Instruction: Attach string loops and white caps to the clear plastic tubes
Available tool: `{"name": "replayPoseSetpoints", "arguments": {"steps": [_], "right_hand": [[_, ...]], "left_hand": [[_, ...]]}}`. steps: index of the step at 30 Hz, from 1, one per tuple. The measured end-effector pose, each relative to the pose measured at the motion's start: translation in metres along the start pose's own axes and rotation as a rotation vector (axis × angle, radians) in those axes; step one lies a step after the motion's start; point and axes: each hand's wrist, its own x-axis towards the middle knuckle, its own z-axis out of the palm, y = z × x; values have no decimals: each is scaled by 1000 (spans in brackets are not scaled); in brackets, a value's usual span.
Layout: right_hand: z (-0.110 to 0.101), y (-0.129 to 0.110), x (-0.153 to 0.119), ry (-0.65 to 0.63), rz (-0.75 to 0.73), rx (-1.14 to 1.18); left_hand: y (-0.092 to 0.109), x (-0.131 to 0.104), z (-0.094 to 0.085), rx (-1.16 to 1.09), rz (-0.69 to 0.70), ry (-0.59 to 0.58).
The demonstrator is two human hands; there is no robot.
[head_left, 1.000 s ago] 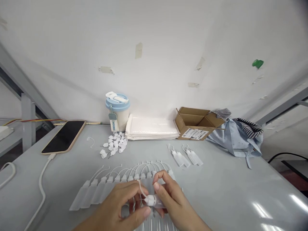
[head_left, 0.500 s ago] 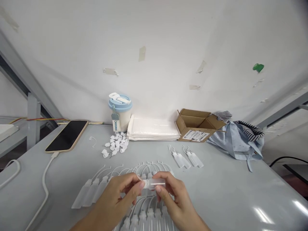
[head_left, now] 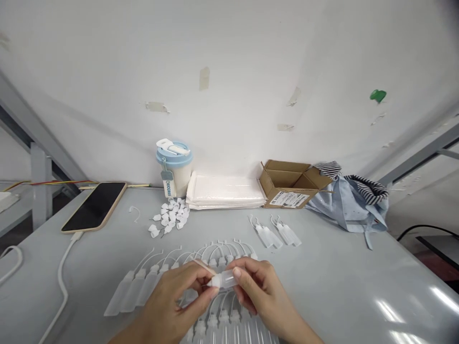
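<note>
Between my hands lies a small translucent bottle (head_left: 228,279) with a white cap, on its side, its thin tip pointing left. My left hand (head_left: 179,298) pinches the cap end between thumb and fingers. My right hand (head_left: 263,296) grips the bottle's body. Under and beyond my hands is a row of similar bottles (head_left: 134,292) with thin curved white strips at their tops, partly hidden. A nearer row of bottles (head_left: 229,329) lies below my wrists. Several small white caps (head_left: 173,215) are heaped near the cup.
At the back stand a blue-lidded cup (head_left: 174,167), a stack of white packets (head_left: 225,191), an open cardboard box (head_left: 289,186) and a blue cloth bag (head_left: 344,200). A phone (head_left: 95,206) with a cable lies left. Several bottles (head_left: 267,235) lie right of centre.
The bottle in my hands has tilted, and its pointed tip now shows at the left. My right thumb has moved up on the body. The whole view has shifted slightly.
</note>
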Motion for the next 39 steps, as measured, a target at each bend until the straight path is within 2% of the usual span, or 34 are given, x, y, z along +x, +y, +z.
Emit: {"name": "replayPoseSetpoints", "arguments": {"steps": [3,6,9,14,18,21,23,24,26,28,30,34,36,39], "right_hand": [[-1,0,1,-21,43,59],[-2,1,1,-40,36,80],[-3,2,0,-31,6,75],[-3,3,-3,-51,-34,11],[-4,6,-4,-33,-87,-150],[-7,8,-3,62,-237,-394],[-12,9,0,173,-375,-544],[-16,10,3,240,-423,-599],[-28,12,8,395,-447,-680],[-43,14,13,553,-421,-758],[-59,17,19,670,-400,-837],[-82,28,28,750,-315,-899],[-85,35,31,734,-295,-920],[-81,41,35,683,-353,-1019]], "left_hand": [[-4,-1,2,77,204,93],[-4,-1,3,103,248,129],[-1,0,2,59,152,74],[3,-2,0,55,-88,3],[1,0,1,90,-139,-54],[-9,5,-6,126,-143,-89],[-21,9,-16,207,-219,-62],[-28,11,-23,271,-270,-6],[-43,14,-37,454,-351,177],[-59,16,-50,602,-330,248],[-73,17,-59,702,-271,267],[-91,16,-62,772,-257,241],[-94,16,-60,779,-283,236],[-92,17,-58,763,-296,217]]}}
